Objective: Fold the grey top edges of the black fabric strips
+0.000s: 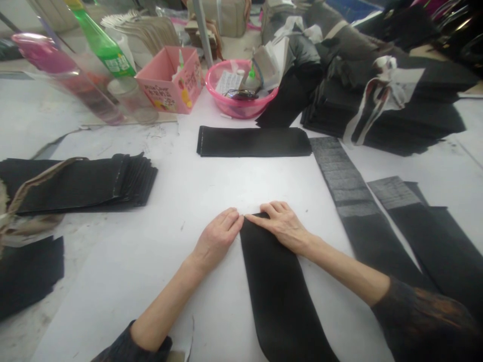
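Care at the corner seems to matter most here. The black strip [277, 291] lies on the white tabletop [151, 281] between the person's forearms, its far end under the hands and its near end running out of view at the bottom. The left hand [219, 236] has its fingertips drawn together at the far left corner; whether they pinch the material or only press on it, I cannot tell. The right hand [285, 226] is partly open, laid across the far edge, its index finger stretched toward that same corner. Working well at this point likely means keeping the corner square with the left, bearing down evenly along the edge with the right, and leaving the rest of the length flat, since a sideways tug could skew the end. The squared black stack [254, 142] ahead sits apart from both hands, so the fingers have room.
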Motion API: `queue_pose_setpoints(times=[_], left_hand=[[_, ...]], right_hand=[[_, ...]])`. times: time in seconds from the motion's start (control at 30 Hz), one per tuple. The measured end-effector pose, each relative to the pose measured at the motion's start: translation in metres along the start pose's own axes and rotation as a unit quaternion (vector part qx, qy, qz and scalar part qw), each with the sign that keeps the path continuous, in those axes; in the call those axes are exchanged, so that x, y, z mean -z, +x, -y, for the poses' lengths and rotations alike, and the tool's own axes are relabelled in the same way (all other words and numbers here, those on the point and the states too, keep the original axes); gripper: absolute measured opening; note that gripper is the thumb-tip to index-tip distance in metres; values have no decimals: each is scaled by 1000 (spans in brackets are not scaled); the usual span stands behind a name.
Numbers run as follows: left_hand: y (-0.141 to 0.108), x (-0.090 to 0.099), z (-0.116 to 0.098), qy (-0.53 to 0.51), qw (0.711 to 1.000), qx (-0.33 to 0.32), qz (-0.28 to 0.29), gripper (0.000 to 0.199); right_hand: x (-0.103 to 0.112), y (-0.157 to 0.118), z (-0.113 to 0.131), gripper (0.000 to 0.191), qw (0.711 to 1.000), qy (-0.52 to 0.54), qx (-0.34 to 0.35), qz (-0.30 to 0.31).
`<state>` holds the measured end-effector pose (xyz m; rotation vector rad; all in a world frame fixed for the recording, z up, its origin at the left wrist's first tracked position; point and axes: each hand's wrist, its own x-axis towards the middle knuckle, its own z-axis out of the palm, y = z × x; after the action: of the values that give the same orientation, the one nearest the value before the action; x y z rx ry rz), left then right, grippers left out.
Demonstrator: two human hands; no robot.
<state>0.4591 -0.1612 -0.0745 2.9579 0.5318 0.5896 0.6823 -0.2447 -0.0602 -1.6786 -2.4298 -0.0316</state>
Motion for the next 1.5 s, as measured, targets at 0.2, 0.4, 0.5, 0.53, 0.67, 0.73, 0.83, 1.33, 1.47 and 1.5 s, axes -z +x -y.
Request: queue_pose_setpoints(times=[0.2,0.4,0.5,0.53,0.67,0.73,0.83,1.33,1.47,1.5], left_hand=[[4,4,-8,80,997,-7,14,27],[8,7,-15,117,992,-5,39,26],[7,5,-16,122,992,-1,28,25],[7,5,-16,121,992,-1,26,26],[6,3,-16,104,994,-4,22,27],[6,4,-17,95,995,-3,20,28],[5,4,-17,89,996,1,15,28],[-13,-10,-12,-29,993,101,-46,28],[-13,-8,-13,-50,991,116,-38,26],[-13,-7,-13,-59,990,120,-38,26]], right_hand=[[1,2,5,38,1000,-24,-2,-1],[-1,2,8,35,1000,-20,-14,-14],[0,-1,7,33,999,-1,-26,-26],[0,-3,7,32,999,5,-31,-29],[3,-12,4,30,998,13,-53,-31],[3,-17,2,30,997,15,-63,-30],[3,-24,0,30,996,17,-79,-31],[19,0,3,17,980,95,-174,-27],[28,20,3,13,969,116,-209,60],[30,23,0,11,965,135,-212,77]])
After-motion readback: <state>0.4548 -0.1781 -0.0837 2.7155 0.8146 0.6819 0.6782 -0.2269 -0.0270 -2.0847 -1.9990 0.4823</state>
